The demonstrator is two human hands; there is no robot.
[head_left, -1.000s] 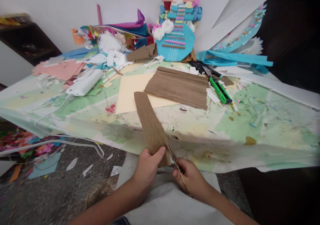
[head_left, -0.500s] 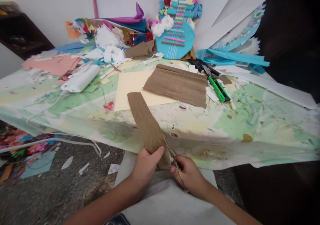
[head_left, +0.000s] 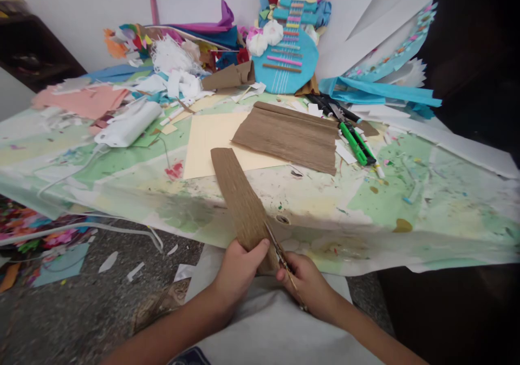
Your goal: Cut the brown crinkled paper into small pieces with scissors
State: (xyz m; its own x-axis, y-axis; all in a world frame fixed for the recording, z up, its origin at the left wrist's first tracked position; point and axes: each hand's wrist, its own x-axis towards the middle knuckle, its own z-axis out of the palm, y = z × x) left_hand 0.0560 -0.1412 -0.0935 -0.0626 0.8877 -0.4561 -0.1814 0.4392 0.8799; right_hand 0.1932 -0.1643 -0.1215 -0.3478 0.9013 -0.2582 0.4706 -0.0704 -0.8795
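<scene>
My left hand (head_left: 239, 267) pinches a long strip of brown crepe paper (head_left: 238, 197) near its lower end, thumb on top. The strip slants up and left, its far end over the table edge. In my right hand (head_left: 309, 281) is a pair of scissors (head_left: 276, 244), fingers wrapped round the handles. Its blades lie along the strip's right edge, just right of my left thumb. Whether the blades are parted is hard to make out. A wider sheet of brown crepe paper (head_left: 286, 137) rests on the table, partly over a cream sheet (head_left: 203, 143).
A green utility knife (head_left: 357, 144) and dark markers lie right of the brown sheet. A blue paper guitar (head_left: 284, 64) leans on the wall. White glue gun-like device (head_left: 129, 125) with a cord sits left. Paper scraps (head_left: 79, 100) cover the table's left; more litter the floor.
The view has shifted slightly. The strip's far end has swung a little to the right, and the scissors still lie at its right edge. Both hands keep their holds.
</scene>
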